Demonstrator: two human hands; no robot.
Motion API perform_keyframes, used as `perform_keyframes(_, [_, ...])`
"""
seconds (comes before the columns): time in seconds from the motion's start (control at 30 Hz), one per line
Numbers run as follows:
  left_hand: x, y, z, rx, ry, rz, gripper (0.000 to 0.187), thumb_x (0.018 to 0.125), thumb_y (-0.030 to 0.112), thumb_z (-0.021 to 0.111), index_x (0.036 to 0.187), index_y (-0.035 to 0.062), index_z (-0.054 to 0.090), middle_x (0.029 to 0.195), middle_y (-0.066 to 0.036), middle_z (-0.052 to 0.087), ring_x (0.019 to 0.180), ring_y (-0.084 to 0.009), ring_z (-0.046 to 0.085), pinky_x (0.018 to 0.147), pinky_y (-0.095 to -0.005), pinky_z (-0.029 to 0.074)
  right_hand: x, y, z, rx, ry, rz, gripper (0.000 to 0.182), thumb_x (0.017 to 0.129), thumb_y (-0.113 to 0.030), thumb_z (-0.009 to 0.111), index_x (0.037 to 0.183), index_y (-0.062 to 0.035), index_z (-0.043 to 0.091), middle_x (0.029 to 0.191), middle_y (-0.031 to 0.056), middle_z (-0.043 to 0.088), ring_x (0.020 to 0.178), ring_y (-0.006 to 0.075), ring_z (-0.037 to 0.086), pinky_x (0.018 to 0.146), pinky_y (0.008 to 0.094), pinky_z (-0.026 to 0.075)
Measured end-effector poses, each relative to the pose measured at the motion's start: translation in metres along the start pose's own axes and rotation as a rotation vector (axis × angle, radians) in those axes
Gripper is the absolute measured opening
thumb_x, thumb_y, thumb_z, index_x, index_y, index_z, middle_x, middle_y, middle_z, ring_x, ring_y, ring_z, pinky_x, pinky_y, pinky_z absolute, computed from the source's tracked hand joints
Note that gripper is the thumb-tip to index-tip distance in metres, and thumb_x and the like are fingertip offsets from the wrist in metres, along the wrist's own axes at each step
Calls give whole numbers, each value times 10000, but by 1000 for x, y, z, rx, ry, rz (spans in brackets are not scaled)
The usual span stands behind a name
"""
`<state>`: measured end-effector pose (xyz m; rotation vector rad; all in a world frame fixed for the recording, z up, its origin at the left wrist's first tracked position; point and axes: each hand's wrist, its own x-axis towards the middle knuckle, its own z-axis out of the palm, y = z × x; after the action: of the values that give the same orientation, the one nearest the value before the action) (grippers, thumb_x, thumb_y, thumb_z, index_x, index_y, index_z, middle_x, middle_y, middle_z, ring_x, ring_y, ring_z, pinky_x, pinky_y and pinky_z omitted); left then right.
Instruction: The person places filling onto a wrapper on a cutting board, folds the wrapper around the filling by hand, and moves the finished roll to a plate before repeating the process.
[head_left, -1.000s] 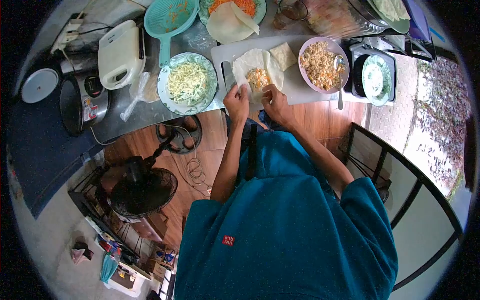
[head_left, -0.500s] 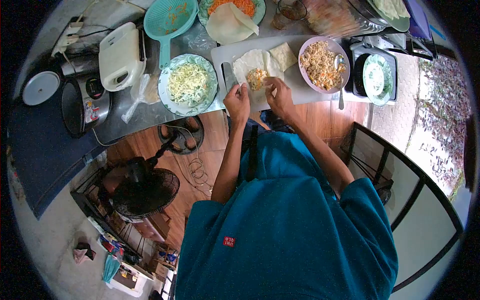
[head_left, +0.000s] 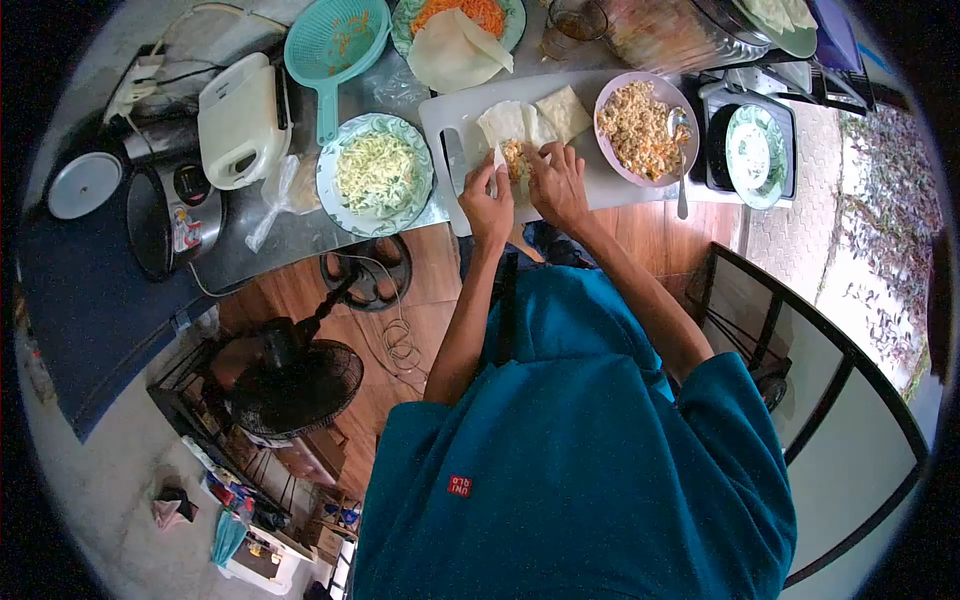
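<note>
A thin pale wrapper lies on the white cutting board, with a small heap of orange-and-white filling on its near part. My left hand pinches the wrapper's left edge, which stands up as a white fold beside the filling. On the other side, my right hand has its fingers bent and closed at the wrapper's right edge, partly hiding it. Just behind that hand rests a folded, flat wrapper packet. To the right is a pink bowl of the same filling with a spoon in it.
Left of the board stands a plate of shredded cabbage. Behind are a green strainer, a plate with shredded carrot and wrappers, and a glass. A white sandwich maker sits far left.
My left hand has moved right and lifted the wrapper's left edge inward beside the filling. My right hand has settled onto the wrapper's right side. The view has shifted slightly.
</note>
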<state>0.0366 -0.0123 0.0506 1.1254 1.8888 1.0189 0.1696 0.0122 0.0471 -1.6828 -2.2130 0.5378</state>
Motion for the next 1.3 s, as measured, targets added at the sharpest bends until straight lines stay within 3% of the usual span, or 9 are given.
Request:
perform_keyframes(0.03, [0, -5, 2, 0, -1, 0, 275, 913, 112, 633, 1157, -10, 667, 1081, -202, 682, 1003, -336, 662, 870, -392, 520, 1, 0, 0, -2, 13, 5, 500, 770, -72, 609, 1269, -72, 589, 1099, 132, 511, 999, 316, 477, 813, 444, 369])
perform_keyframes(0.1, [2, -13, 7, 0, 118, 131, 285, 913, 197, 666, 1063, -44, 686, 950, -159, 696, 785, -245, 648, 720, -346, 508, 2, 1, 0, -6, 27, 11, 482, 772, -74, 608, 1254, -75, 601, 1093, 131, 511, 999, 315, 476, 808, 443, 369])
perform_keyframes(0.33, [1, -21, 9, -102, 128, 76, 267, 918, 168, 660, 1067, -53, 681, 954, -134, 704, 827, -192, 655, 742, -330, 517, 11, 1, -5, 15, 39, -45, 420, 786, -74, 579, 1202, -81, 637, 1114, 134, 517, 1020, 317, 470, 832, 439, 361])
perform_keyframes(0.4, [0, -22, 7, -183, 7, -58, 300, 943, 125, 619, 1202, -23, 651, 1189, -198, 659, 1073, -285, 653, 877, -343, 526, 18, 1, -3, 22, 68, -51, 413, 788, -74, 573, 1195, -84, 643, 1123, 135, 518, 1027, 318, 468, 839, 440, 359])
perform_keyframes(0.6, [0, -18, 5, -262, -21, -72, 319, 953, 98, 604, 1231, -56, 621, 1217, -193, 648, 1109, -254, 633, 899, -334, 521, 25, 4, -3, -73, -48, -141, 416, 777, -75, 580, 1182, -109, 668, 1143, 132, 524, 1047, 318, 466, 841, 437, 355])
perform_keyframes(0.73, [1, -20, 7, -303, -4, -106, 323, 958, 93, 602, 1244, -56, 614, 1174, -187, 663, 1056, -220, 643, 866, -315, 525, 23, 3, -14, -45, -54, -171, 388, 790, -89, 585, 1161, -123, 694, 1147, 122, 526, 1051, 312, 465, 842, 429, 355])
perform_keyframes(0.8, [1, -20, 8, -308, 82, -52, 271, 944, 125, 637, 1092, -102, 651, 942, -131, 686, 854, -163, 644, 752, -301, 529, 23, 2, -16, -53, -58, -190, 363, 808, -102, 588, 1152, -128, 703, 1146, 119, 527, 1051, 309, 464, 842, 428, 356])
perform_keyframes(1.17, [-3, -16, 6, -355, 43, -87, 279, 956, 137, 621, 1092, -105, 639, 955, -128, 678, 873, -161, 641, 770, -299, 528, 32, 13, 2, 109, 5, -102, 209, 829, -242, 698, 967, -90, 736, 1068, 52, 580, 987, 261, 512, 847, 408, 368])
perform_keyframes(1.3, [-2, -22, 6, -386, 42, -146, 277, 958, 143, 621, 1088, -101, 641, 935, -117, 677, 858, -151, 634, 764, -289, 521, 36, 10, 2, 134, -20, -69, 228, 836, -245, 693, 1006, -100, 735, 1090, 69, 581, 1006, 266, 514, 869, 420, 370])
